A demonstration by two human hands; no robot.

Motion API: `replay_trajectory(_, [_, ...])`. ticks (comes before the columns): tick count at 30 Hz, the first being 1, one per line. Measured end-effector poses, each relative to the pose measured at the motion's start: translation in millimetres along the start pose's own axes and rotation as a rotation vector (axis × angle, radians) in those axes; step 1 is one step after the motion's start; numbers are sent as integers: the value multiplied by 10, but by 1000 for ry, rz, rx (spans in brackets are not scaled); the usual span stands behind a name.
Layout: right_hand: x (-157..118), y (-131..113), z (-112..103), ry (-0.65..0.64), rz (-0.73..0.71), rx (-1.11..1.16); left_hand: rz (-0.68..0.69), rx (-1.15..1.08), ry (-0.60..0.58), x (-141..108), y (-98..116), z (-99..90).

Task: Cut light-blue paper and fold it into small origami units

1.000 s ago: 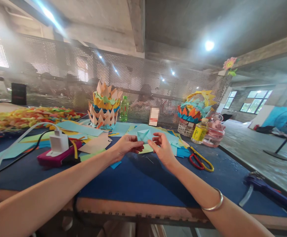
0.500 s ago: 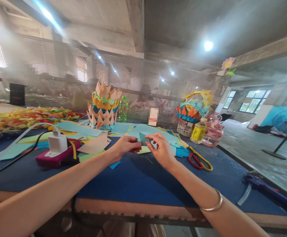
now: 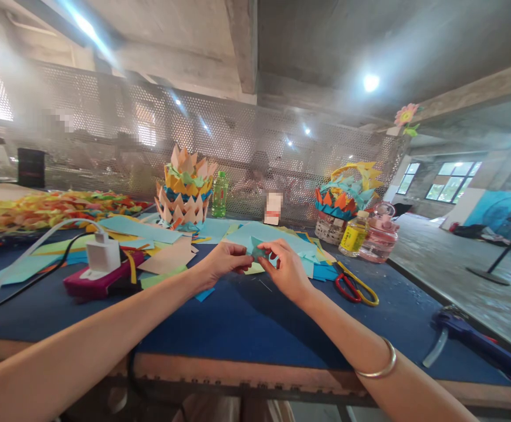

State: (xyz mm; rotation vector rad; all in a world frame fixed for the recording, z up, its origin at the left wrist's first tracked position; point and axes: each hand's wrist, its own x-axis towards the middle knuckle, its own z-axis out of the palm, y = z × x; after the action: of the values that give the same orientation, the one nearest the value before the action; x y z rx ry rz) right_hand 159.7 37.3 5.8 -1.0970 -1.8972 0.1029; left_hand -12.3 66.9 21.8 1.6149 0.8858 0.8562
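Between my two hands, above the blue table [image 3: 255, 328], is a small folded piece of light blue paper [image 3: 256, 247]. My left hand [image 3: 226, 261] pinches its left side between thumb and fingers. On the right side, my right hand [image 3: 287, 264] grips the paper with thumb and fingertips. Its exact fold is partly hidden by my fingers. Just beyond my hands lie light blue paper sheets [image 3: 213, 230] and blue paper strips [image 3: 324, 271]. Scissors [image 3: 356, 287] with one red and one yellow handle rest to the right of my right hand.
Layered folded-paper baskets stand at the back left [image 3: 185, 193] and back right [image 3: 332, 199]. Near the right one are a yellow-labelled bottle [image 3: 354, 234] and a pink jug [image 3: 378, 237]. A purple power strip [image 3: 92, 284] sits left, a blue glue gun [image 3: 479, 337] right.
My right fingers have curled in closer on the folded paper, and its visible shape has tilted slightly. My left hand has hardly moved.
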Motion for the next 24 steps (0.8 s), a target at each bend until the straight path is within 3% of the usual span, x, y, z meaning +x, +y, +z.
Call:
replay_trajectory(10, [-2,-14,4,24,35,37,12,-114,-47,32,-63,-38])
replay_trajectory(16, [-9,-91,-20,19,83,102,-22,-137,-4,31,-55,-28])
replay_trajectory(24, [-10,-71,-4,42,17,77,-66,-147,26,27,-43,-28])
